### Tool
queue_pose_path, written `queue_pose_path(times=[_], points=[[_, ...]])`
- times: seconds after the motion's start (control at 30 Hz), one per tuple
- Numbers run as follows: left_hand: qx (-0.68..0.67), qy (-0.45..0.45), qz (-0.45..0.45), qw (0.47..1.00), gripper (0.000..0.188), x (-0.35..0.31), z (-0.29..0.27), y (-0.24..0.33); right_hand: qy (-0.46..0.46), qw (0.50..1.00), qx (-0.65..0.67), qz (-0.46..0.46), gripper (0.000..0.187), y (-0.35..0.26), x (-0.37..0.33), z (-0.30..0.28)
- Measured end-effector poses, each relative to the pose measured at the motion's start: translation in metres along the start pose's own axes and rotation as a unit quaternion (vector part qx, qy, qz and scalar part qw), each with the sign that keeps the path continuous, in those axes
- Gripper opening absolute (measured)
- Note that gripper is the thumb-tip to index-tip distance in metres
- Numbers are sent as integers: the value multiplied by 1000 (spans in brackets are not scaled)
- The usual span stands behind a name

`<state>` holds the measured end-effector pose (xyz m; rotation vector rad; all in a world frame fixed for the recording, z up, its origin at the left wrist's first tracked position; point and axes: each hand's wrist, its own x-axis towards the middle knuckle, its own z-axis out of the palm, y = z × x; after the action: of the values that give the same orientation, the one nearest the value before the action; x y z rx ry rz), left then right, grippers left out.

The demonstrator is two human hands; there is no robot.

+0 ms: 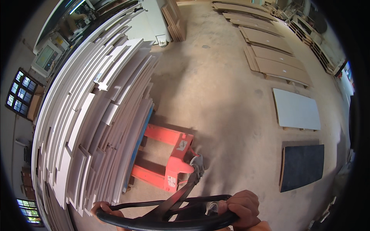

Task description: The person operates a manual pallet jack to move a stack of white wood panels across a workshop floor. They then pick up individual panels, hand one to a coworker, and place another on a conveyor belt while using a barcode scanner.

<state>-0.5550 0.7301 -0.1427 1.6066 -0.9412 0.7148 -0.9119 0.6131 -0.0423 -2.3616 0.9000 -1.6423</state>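
Observation:
A red pallet jack (178, 159) stands in front of me, its forks running to the left under a tall stack of white boards (115, 127). Its black loop handle (127, 222) is tilted back toward me at the lower edge. My left hand (103, 211) is wrapped round the left end of the loop. At the right end my right hand (243, 208) is closed round the handle, the thumb reaching in toward the middle. A blue sheet (142, 134) lies at the bottom of the stack, nearest the jack.
Along the right lie a dark panel (302, 167), a white panel (296, 109) and several stacks of brown boards (281, 63). Brown panels (173, 21) lean against a white cabinet (152, 19) at the back. Behind the stack is a machine with a screen (47, 57). Concrete floor (216, 96) runs between.

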Motion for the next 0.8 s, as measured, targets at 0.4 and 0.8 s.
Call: queue_pose_path(times=[0.4, 0.8], points=[[22, 31, -206, 978, 9, 0, 21, 11, 62, 997, 9, -40, 31, 26, 11, 30], [28, 36, -49, 998, 17, 44, 87, 3, 40, 999, -28, 16, 29, 76, 88, 75]])
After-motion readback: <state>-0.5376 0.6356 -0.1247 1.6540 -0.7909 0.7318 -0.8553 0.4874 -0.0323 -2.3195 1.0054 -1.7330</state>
